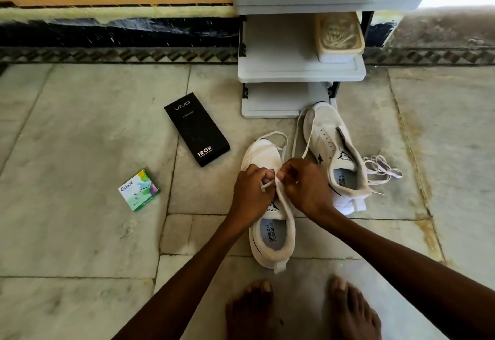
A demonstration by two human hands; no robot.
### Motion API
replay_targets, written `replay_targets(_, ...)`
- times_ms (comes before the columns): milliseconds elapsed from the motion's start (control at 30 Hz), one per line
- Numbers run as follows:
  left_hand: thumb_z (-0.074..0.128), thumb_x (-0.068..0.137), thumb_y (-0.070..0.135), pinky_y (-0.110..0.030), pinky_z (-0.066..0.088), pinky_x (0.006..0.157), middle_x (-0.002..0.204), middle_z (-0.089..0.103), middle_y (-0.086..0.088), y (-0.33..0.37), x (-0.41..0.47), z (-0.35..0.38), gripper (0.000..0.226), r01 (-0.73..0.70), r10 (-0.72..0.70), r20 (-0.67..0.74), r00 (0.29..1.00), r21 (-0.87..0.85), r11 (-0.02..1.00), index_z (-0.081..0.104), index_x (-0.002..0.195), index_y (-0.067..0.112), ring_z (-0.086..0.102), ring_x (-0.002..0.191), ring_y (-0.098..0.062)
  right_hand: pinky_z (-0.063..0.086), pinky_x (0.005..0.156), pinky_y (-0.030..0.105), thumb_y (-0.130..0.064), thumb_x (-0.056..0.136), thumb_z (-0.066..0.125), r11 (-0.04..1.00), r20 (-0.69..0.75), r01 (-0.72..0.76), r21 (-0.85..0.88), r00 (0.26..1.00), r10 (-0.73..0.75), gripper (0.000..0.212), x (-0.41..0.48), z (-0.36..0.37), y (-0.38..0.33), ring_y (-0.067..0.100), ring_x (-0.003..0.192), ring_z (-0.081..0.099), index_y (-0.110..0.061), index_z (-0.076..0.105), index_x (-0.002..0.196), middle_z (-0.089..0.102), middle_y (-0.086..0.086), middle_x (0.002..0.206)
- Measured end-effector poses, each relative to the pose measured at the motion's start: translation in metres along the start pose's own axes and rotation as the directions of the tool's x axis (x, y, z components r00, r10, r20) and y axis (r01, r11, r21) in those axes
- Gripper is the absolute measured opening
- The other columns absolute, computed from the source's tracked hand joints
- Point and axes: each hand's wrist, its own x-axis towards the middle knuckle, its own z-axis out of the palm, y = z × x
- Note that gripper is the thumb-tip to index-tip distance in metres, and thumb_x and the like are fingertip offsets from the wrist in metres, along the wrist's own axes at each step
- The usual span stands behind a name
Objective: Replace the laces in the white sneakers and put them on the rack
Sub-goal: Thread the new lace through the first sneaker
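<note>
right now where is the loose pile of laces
In the head view the loose laces lie on the floor at right, just beside the far sneaker, which sits in front of the rack, right of both hands.

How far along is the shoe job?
About midway, it seems. A loose lace lies on the floor, likely already pulled out. Both hands, left hand and right hand, are threading a lace through the near sneaker. The far sneaker shows bare eyelets, and neither shoe is on the rack yet.
</note>
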Motion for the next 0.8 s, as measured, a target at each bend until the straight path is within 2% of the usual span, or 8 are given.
replay_targets(133,0.067,0.088,0.018,-0.040,0.050,0.086,0.110,0.059,-0.007,0.004,-0.002,-0.003,0.019,-0.030,0.027,0.030,0.999,0.101,0.994,0.067,0.106,0.012,0.054,0.102,-0.025,0.040,0.063,0.016,0.007,0.078,0.057,0.984,-0.153,0.168,0.054,0.975,-0.158,0.022,0.012,-0.030,-0.028,-0.001,0.070,0.056,-0.015,0.058,0.075,0.057,-0.012,0.073)
replay_targets(233,0.067,0.089,0.020,-0.035,0.047,0.089,0.111,0.063,-0.004,0.007,-0.004,-0.005,0.020,-0.049,0.043,0.035,0.998,0.201,0.978,0.065,0.108,0.014,0.053,0.104,-0.022,0.053,0.070,0.030,0.006,0.091,0.047,0.866,-0.319,0.291,0.406,0.933,-0.163,0.017,0.027,-0.077,-0.074,0.012,0.072,0.060,-0.006,0.053,0.082,0.060,-0.001,0.078)
replay_targets(333,0.068,0.088,0.022,-0.030,0.042,0.086,0.105,0.067,0.000,0.013,-0.007,-0.010,0.016,-0.061,0.063,0.000,0.998,0.256,0.965,0.065,0.104,0.017,0.056,0.101,-0.019,0.051,0.055,0.030,-0.004,0.103,0.037,0.561,-0.121,0.155,0.813,0.988,-0.099,0.019,0.028,-0.118,-0.110,0.014,0.059,0.056,-0.012,0.044,0.087,0.061,0.004,0.076)
replay_targets(367,0.068,0.088,0.023,-0.029,0.038,0.085,0.103,0.068,0.003,0.015,-0.007,-0.011,0.015,-0.073,0.083,-0.021,0.996,0.291,0.954,0.065,0.102,0.019,0.057,0.099,-0.018,0.042,0.048,0.025,-0.003,0.102,0.036,0.595,-0.040,0.086,0.799,0.995,-0.090,0.019,0.025,-0.123,-0.113,0.011,0.053,0.051,-0.014,0.043,0.088,0.059,0.003,0.071)
replay_targets(467,0.068,0.087,0.029,-0.030,0.032,0.088,0.106,0.067,0.008,0.017,-0.007,-0.013,0.018,-0.084,0.131,-0.103,0.986,0.369,0.926,0.064,0.104,0.026,0.054,0.104,-0.016,0.046,0.056,0.024,-0.003,0.094,0.045,0.989,0.131,0.017,0.146,0.991,-0.037,0.014,0.021,-0.101,-0.088,0.005,0.065,0.061,-0.013,0.052,0.100,0.064,0.001,0.079)
replay_targets(567,0.071,0.083,0.031,-0.035,0.031,0.101,0.131,0.054,0.001,0.015,-0.008,-0.008,0.044,-0.072,0.147,-0.139,0.979,0.442,0.894,0.057,0.125,0.025,0.044,0.122,-0.022,0.049,0.075,0.034,-0.024,0.097,0.049,0.902,0.372,0.071,-0.426,0.923,0.103,0.022,0.013,-0.057,-0.047,0.029,0.098,0.064,-0.014,0.055,0.115,0.067,0.011,0.105)
replay_targets(700,0.071,0.083,0.032,-0.042,0.022,0.109,0.145,0.043,0.003,0.011,-0.004,-0.008,0.058,-0.065,0.115,-0.076,0.990,0.482,0.874,0.050,0.136,0.029,0.034,0.134,-0.022,0.044,0.070,0.029,-0.037,0.100,0.044,0.723,0.431,0.266,-0.638,0.901,0.049,0.031,0.009,-0.031,-0.028,0.026,0.096,0.066,-0.015,0.066,0.105,0.069,0.007,0.105)
replay_targets(800,0.066,0.086,0.037,-0.040,0.020,0.109,0.146,0.042,0.006,0.007,-0.002,-0.010,0.056,-0.061,0.094,-0.046,0.995,0.473,0.879,0.047,0.139,0.031,0.035,0.135,-0.018,0.047,0.072,0.030,-0.027,0.099,0.049,0.895,0.426,0.265,-0.358,0.900,-0.096,0.028,0.018,-0.048,-0.038,0.020,0.080,0.066,-0.013,0.070,0.086,0.071,0.005,0.085)
